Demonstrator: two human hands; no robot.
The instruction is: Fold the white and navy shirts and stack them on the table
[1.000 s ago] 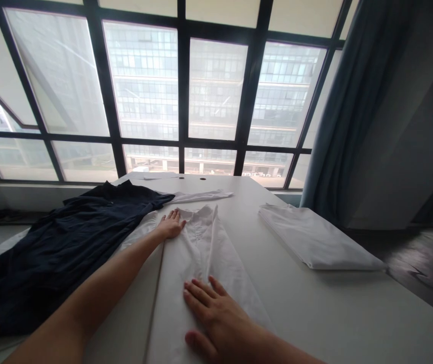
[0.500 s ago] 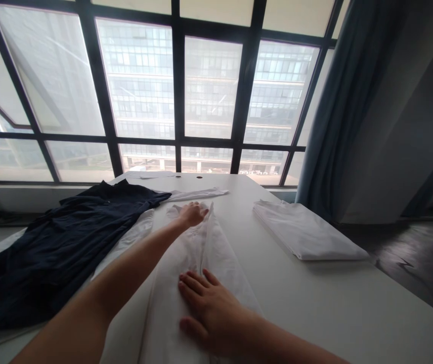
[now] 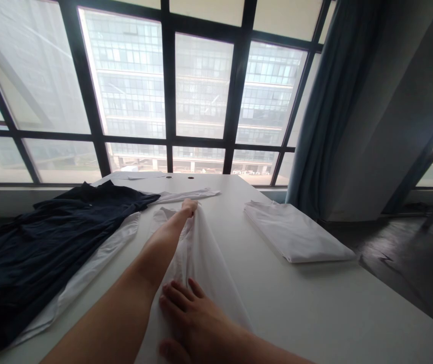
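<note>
A long white shirt-like garment (image 3: pixel 214 268) lies lengthwise on the white table in front of me, folded narrow. At its far end my left hand (image 3: pixel 189 206) is closed on the cloth, lifting the edge a little so that it slopes in a raised fold. My right hand (image 3: pixel 193 311) rests palm down on the nearer part, fingers stretched out and spread, pressing the fabric. Part of the garment is hidden under my left forearm and right hand.
To the left, a dark navy garment (image 3: pixel 60 237) lies over white clothing (image 3: pixel 87 268). A folded white cloth stack (image 3: pixel 296 232) sits on the right of the table (image 3: pixel 296 313). Windows stand beyond the far edge, with a blue curtain (image 3: pixel 315 131) at right.
My left hand has closed on the garment's far end and drawn its edge up. My right hand stays flat on the cloth. The view has turned slightly right.
</note>
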